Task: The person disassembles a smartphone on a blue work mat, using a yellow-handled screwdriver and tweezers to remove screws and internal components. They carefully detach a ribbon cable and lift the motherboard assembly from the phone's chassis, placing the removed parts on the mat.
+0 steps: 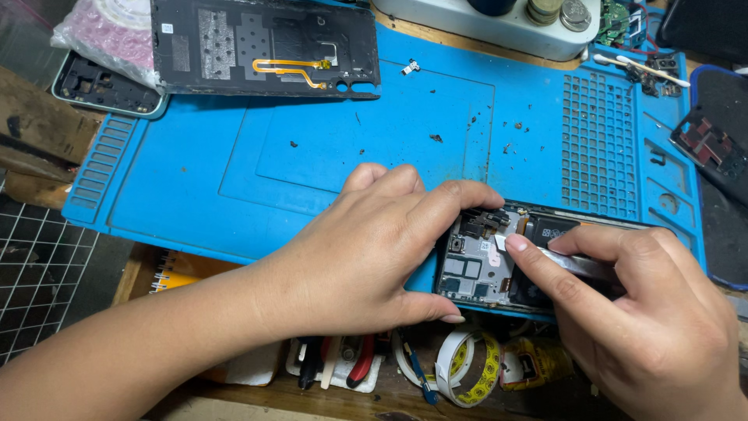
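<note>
1. Left hand (366, 249) has its fingers curled, clamping the opened phone (499, 265) by its end on the blue mat (312, 156).
2. Right hand (647, 312) pinches metal tweezers (580, 267); its forefinger tip presses the board just beside the left fingertips.

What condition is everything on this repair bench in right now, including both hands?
Opened phone: back off, circuit board exposed, lying flat on the mat's front edge.
Left hand: gripping the phone's end.
Right hand: holding metal tweezers against the board.
Back cover: detached, inside facing up.
Blue mat: speckled with debris.
Tape roll: partly used.
</note>
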